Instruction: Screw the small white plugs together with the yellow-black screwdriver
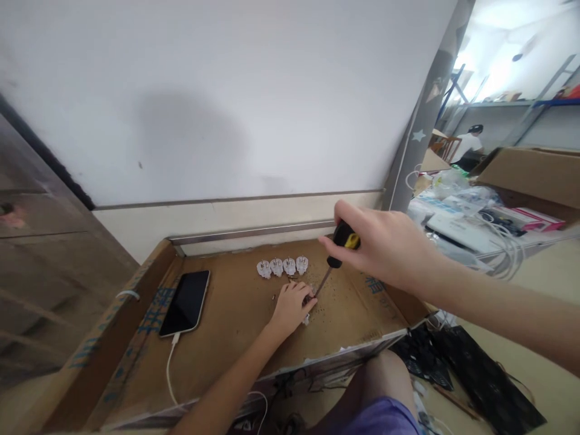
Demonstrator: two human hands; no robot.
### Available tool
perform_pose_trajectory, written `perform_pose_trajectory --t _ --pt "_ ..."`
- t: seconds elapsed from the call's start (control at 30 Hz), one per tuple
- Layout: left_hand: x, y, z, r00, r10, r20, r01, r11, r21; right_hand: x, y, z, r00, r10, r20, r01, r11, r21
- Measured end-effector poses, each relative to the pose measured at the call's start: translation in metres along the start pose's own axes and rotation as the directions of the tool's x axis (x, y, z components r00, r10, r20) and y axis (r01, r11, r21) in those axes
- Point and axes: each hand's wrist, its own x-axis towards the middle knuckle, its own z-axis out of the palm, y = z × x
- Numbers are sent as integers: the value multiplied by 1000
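Note:
My right hand (374,241) is wrapped round the black and yellow handle of a screwdriver (347,240). The screwdriver slants down to the left, its tip at the fingers of my left hand (292,302). Those fingers press a small white part (306,319) against the cardboard; most of it is hidden under them. Just beyond my left hand, several white plug parts (276,267) with metal pins stand in a row. Small dark specks lie around the part.
Cardboard (240,314) covers the worktop. A phone (185,303) with a white cable lies at left. A white wall panel rises behind. At right are a cluttered table, an open carton (534,175) and a seated person (469,145). Black items lie on the floor.

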Motion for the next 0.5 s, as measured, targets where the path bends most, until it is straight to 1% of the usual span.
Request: perform_pose_trajectory --t 0.07,0.1,0.17,0.2,0.23,0.3,0.33,0.37,0.4,0.43,0.47,0.5 --pt "0 1 -1 1000 -8 1 8 1000 0 -14 5 1 997 40 -63 -36 998 61" --pt "0 1 -2 1000 -10 3 10 1000 -3 -21 10 -2 990 87 -107 -78 993 84" --pt "0 1 -3 1000 -15 6 15 1000 -17 -38 21 -9 947 245 -210 -220 966 133" --pt "0 1 -3 1000 -17 7 18 1000 -25 -46 26 -12 896 336 -289 -301 940 158" --pt "0 1 -3 1000 -21 7 21 999 -33 -55 31 -13 847 399 -351 -356 917 182" --pt "-1 1 -3 1000 -29 3 29 999 -44 -75 36 -4 752 480 -453 -427 877 220" --pt "-1 1 -3 999 -35 0 35 998 -50 -85 36 6 751 485 -449 -415 874 251" --pt "-2 1 -3 999 -43 -10 42 997 -58 -97 32 21 787 418 -454 -322 906 277" --pt "-4 1 -5 998 -50 -28 48 996 -70 -109 25 40 778 301 -552 -166 945 281" --pt "-6 1 -6 997 -58 -56 53 995 -86 -122 16 61 802 313 -508 -161 933 321" --pt "-10 2 -9 993 -65 -98 55 993 -104 -134 5 83 814 320 -485 -155 924 351" --pt "-14 4 -13 986 -71 -151 53 991 -121 -146 -8 104 854 347 -387 -187 899 396"
